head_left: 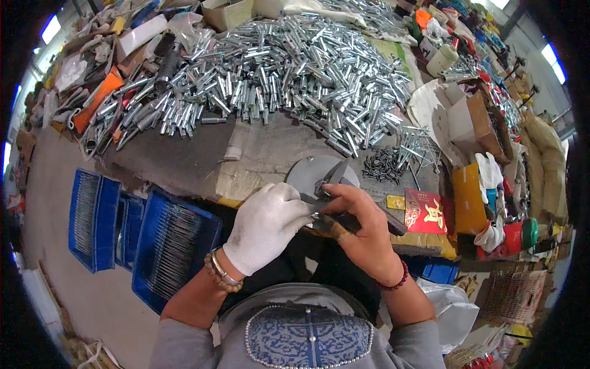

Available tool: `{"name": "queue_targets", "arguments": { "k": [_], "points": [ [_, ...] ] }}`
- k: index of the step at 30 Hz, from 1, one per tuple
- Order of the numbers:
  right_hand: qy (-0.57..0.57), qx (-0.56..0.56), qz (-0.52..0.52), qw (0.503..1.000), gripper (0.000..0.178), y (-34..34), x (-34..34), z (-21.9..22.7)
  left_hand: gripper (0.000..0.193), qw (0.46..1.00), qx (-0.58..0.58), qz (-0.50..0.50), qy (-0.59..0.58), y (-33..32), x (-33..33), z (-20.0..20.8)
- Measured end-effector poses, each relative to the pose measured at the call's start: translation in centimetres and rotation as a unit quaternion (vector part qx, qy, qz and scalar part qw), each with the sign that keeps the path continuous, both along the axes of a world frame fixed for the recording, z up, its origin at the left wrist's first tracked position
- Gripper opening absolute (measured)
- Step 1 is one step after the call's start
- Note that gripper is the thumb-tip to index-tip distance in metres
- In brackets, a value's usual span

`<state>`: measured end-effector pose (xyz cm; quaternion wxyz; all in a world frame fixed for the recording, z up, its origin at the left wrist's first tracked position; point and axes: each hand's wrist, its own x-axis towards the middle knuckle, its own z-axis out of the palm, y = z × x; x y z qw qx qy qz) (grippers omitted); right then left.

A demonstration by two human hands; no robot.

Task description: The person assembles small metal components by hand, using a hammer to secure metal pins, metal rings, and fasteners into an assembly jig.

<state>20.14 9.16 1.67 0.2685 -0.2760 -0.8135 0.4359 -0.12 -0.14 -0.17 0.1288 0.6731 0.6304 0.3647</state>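
Note:
My left hand (270, 224), in a white knitted glove, is closed with its fingertips on a small shiny metal part (316, 215). My bare right hand (365, 230) faces it, fingers curled toward the same spot; what they grip is largely hidden. Just beyond my hands lies a round grey metal disc (302, 171), with dark, pointed metal pieces (339, 174) on it. A dark bar like a tool handle (396, 225) sticks out past my right fingers. Small black pins (382, 167) and thin bright pins (419, 146) lie in piles to the right of the disc.
A large heap of silvery metal sleeves (289, 67) covers the far bench. Blue bins (140, 270) filled with long metal pieces stand at lower left. A red card (428, 212), a yellow box (469, 198), an open carton (476, 123) and white gloves (490, 175) are at right.

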Motion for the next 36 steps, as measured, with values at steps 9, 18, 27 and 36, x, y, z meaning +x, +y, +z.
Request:
{"name": "queue_targets", "arguments": {
  "k": [9, 18, 27, 36],
  "points": [
    [-0.031, 0.128, 0.026, 0.991, 0.072, 0.3, -0.5, 0.4, 0.015, 1.0, 0.008, -0.005, 0.012, -0.1, -0.2, -0.1],
    [-0.046, 0.28, 0.083, 0.955, 0.063, 0.5, -0.9, 0.6, 0.024, 0.999, 0.019, 0.004, 0.027, -0.1, 0.0, 0.1],
    [-0.111, 0.248, 0.027, 0.962, 0.062, 1.4, 1.8, 1.8, 0.019, 1.0, -0.003, 0.004, 0.019, 0.1, 0.1, 0.0],
    [-0.218, 0.25, -0.066, 0.941, 0.053, 2.5, 4.2, 1.5, 0.013, 1.0, -0.001, 0.009, 0.018, 0.2, 0.3, 0.3]
  ]
}}
